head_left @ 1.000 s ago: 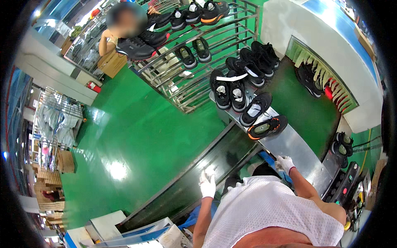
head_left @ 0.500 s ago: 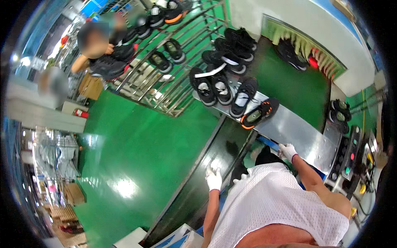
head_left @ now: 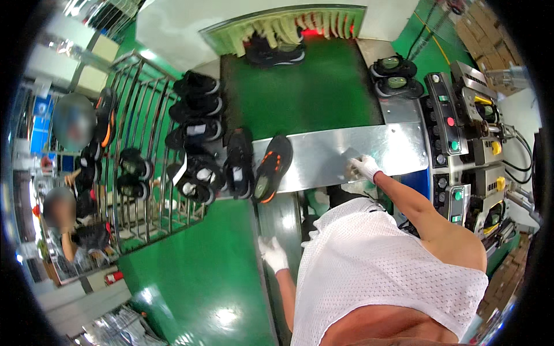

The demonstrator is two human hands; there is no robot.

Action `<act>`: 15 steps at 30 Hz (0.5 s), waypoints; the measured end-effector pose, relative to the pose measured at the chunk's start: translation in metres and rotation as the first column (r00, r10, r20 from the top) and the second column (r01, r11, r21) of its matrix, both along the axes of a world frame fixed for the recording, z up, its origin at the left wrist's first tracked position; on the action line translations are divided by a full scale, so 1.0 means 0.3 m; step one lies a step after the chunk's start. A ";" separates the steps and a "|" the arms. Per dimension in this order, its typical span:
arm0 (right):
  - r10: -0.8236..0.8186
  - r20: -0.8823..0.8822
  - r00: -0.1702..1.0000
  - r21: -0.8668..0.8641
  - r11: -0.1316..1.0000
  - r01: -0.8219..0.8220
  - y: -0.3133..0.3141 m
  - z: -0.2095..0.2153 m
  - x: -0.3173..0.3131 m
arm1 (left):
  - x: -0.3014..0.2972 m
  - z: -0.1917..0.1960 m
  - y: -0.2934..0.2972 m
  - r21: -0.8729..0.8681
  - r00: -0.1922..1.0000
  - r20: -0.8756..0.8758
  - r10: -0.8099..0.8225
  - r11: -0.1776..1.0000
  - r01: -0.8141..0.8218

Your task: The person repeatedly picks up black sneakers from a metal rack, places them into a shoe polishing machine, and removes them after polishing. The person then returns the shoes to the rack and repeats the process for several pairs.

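- White-gloved, the left hand (head_left: pixel 273 254) is hovering at the near left, over the edge of a grey channel (head_left: pixel 283 222), its fingers standing apart and holding nothing.
- The right hand (head_left: pixel 365 167), also gloved, is reaching over the near right part of the metal bench (head_left: pixel 314 160); its fingertips are partly hidden, so whether they are gripping anything cannot be told.
- The orange-trimmed shoe (head_left: pixel 273 166) is lying on the bench, left of the right hand and well apart from it.
- A black shoe (head_left: pixel 238 161) is lying just left of that one, and a pair with white stuffing (head_left: pixel 199 176) is sitting farther left.
- More black shoes (head_left: pixel 195 104) are lining up at the far left, beside the metal rack (head_left: pixel 144 199).
- At the far side, a dark shoe (head_left: pixel 277 55) is sitting on the green surface (head_left: pixel 303 95), under a strip curtain (head_left: pixel 277 29).
- At the far right, two shoes (head_left: pixel 398 86) are resting beside a control panel (head_left: pixel 445 115).
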State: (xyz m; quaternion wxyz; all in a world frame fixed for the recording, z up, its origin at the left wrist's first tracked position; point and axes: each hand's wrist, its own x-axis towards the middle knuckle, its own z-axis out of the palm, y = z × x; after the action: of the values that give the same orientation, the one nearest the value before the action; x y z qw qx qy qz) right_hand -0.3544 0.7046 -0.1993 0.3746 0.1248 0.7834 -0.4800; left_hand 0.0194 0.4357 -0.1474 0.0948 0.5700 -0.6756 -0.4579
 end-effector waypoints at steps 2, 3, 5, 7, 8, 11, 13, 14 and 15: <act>-0.007 0.038 0.999 -0.005 1.000 0.007 0.018 0.014 -0.055 | -0.092 0.047 0.008 -0.049 0.999 -0.042 -0.028 0.998 0.026; 0.005 0.044 0.999 -0.005 1.000 -0.005 0.029 0.023 -0.081 | -0.136 0.066 0.009 -0.074 0.997 -0.061 -0.038 0.997 0.033; 0.043 0.053 0.998 -0.009 0.999 -0.042 0.039 0.040 -0.133 | -0.272 0.132 0.007 -0.112 0.987 -0.151 -0.058 0.993 0.041; 0.007 0.075 0.997 -0.015 1.000 -0.006 0.068 -0.017 -0.171 | -0.448 0.247 -0.001 -0.150 0.978 -0.157 -0.134 0.983 0.110; 0.003 0.100 0.995 -0.038 0.999 0.001 0.078 -0.033 -0.190 | -0.484 0.197 -0.032 -0.296 0.976 -0.084 -0.199 0.940 0.167; -0.040 0.179 0.983 -0.120 0.991 0.063 0.139 -0.023 -0.242 | -0.777 0.226 -0.104 -0.319 0.922 -0.140 -0.362 0.898 0.304; -0.178 0.106 0.978 -0.095 0.978 0.188 0.177 -0.034 -0.235 | -1.025 0.280 -0.139 -0.301 0.876 -0.138 -0.461 0.862 0.407; -0.189 0.193 0.963 -0.095 0.973 0.210 0.182 0.004 -0.248 | -1.095 0.198 -0.213 -0.414 0.835 -0.103 -0.541 0.786 0.458; -0.200 0.132 0.971 -0.037 0.978 0.207 0.207 0.029 -0.242 | -1.223 0.180 -0.258 -0.467 0.790 -0.042 -0.612 0.711 0.526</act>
State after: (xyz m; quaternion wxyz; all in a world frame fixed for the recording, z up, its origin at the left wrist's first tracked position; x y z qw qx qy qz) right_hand -0.4269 0.7669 -0.1907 0.3758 0.2254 0.7285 -0.5265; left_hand -0.3476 0.3584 -0.0935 0.1375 0.2500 -0.8897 -0.3565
